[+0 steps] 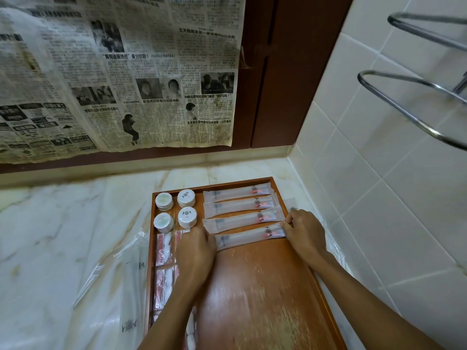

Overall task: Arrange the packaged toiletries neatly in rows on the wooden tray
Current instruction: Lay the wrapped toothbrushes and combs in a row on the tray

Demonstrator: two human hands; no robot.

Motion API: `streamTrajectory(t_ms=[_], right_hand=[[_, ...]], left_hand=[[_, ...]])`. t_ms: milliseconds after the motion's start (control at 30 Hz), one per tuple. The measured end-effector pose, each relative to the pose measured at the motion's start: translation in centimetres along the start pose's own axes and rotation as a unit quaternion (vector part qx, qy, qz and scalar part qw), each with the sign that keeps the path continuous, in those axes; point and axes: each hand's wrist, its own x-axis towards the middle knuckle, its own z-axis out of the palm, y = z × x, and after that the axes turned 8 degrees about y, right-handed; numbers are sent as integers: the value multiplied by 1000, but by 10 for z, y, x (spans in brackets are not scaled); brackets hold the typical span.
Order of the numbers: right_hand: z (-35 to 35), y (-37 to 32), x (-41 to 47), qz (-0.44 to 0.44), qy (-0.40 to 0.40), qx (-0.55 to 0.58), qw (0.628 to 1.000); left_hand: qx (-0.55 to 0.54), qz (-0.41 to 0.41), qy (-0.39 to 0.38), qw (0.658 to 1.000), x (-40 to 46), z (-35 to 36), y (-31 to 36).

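Observation:
A wooden tray point(265, 279) lies on the marble counter. Several long frosted packets lie in a column at its far right; the nearest long packet point(249, 237) is pinched at both ends, my left hand point(195, 251) at its left end and my right hand point(304, 233) at its right end. Several round white soap packs point(187, 198) stand in two short rows at the tray's far left. Flat packets with white and red contents point(164, 248) line the left edge, partly hidden by my left forearm.
Clear plastic bags point(113, 286) lie on the marble counter point(63, 223) left of the tray, more plastic on its right. A newspaper-covered panel point(121, 72) stands behind. A tiled wall point(391, 185) with a chrome rack point(417, 104) rises close on the right.

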Motion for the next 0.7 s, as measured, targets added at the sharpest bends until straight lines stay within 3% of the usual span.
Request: streamTrajectory(t_ms=[233, 367, 433, 700], right_hand=[[-9, 0, 0, 43, -33, 67, 996], [-34, 16, 14, 108, 46, 107, 987], [-47, 29, 20, 117, 47, 102, 987], [-25, 43, -6, 131, -124, 31, 983]], left_hand=[[15, -8, -6, 1000, 1, -2, -3], [26, 15, 20, 999, 2, -5, -2], [26, 36, 17, 999, -1, -5, 4], [11, 132, -100, 986, -44, 19, 29]])
